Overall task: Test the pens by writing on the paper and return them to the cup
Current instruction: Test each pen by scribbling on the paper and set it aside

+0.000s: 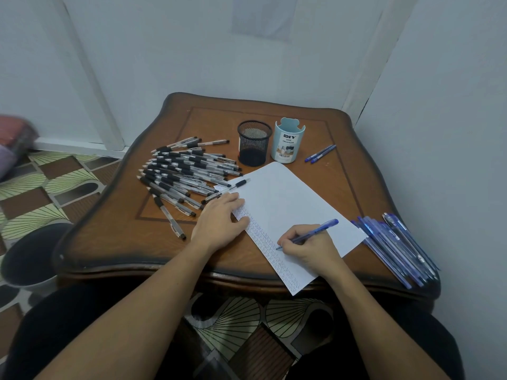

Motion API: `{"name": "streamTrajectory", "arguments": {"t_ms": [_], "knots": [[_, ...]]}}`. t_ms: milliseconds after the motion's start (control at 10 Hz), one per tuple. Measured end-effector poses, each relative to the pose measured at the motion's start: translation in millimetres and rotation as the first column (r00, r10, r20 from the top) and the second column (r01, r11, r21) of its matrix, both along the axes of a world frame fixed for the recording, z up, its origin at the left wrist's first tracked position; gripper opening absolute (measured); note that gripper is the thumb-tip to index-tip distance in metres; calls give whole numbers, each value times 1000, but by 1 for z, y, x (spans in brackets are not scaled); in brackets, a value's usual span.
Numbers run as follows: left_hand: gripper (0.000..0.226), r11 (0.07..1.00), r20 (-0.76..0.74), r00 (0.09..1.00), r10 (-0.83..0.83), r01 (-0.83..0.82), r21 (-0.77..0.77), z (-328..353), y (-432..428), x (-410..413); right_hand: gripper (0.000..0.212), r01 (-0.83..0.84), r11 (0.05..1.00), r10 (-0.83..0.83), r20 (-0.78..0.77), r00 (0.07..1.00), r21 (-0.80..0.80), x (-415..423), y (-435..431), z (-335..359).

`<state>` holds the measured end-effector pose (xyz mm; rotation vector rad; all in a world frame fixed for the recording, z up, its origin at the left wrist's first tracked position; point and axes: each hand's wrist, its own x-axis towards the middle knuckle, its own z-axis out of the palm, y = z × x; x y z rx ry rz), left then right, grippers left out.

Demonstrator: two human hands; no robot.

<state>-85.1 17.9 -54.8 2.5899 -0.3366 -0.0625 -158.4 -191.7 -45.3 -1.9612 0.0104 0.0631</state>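
Right hand (307, 250) pinches a blue pen (312, 233), its tip on the paper (288, 204) beside the column of test marks. Left hand (219, 223) lies flat on the sheet's left edge, steadying it. Recommended: light pressure and a short stroke on unmarked space. Mesh cup (253, 144) and blue cup (286, 144) stand beyond the sheet.

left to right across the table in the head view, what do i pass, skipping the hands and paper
black pen pile → mesh cup → blue organizer → two loose blue pens → blue pen pile
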Motion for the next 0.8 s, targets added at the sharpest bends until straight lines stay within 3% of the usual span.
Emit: {"name": "streamTrajectory", "arguments": {"t_ms": [800], "knots": [[55,1000,-16,1000,10,-10,3,1,0,0,20,11,1000,-11,17,1000,13,3,-3,-3]]}}
